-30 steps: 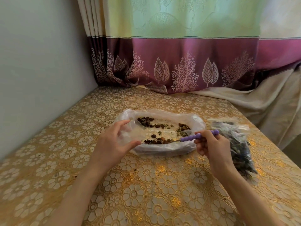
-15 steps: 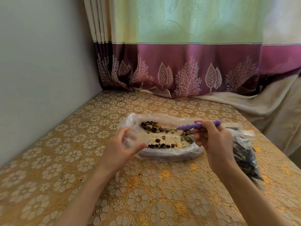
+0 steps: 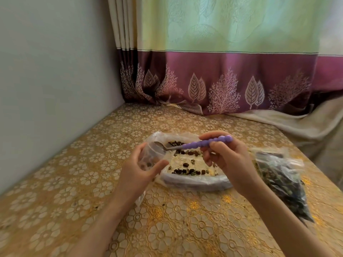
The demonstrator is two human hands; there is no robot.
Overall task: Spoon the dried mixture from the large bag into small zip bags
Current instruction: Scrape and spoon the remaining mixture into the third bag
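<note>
Left hand (image 3: 138,172) pinches small clear zip bag (image 3: 151,154) open; right hand (image 3: 225,157) grips purple beaded-handle metal spoon (image 3: 193,144), bowl at bag mouth. Large clear bag of dried mixture (image 3: 189,164) just behind, on gold floral tablecloth (image 3: 74,173).

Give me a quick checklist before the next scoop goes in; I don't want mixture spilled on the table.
1. Small zip bag mouth held open by left hand: ok.
2. Spoon gripped in right hand: ok.
3. Spoon bowl at the small bag's mouth: ok.
4. Spoon emptied: cannot tell.
5. Large bag open, mixture reachable: ok.
6. Pieces already inside the small bag: ok, a few.
</note>
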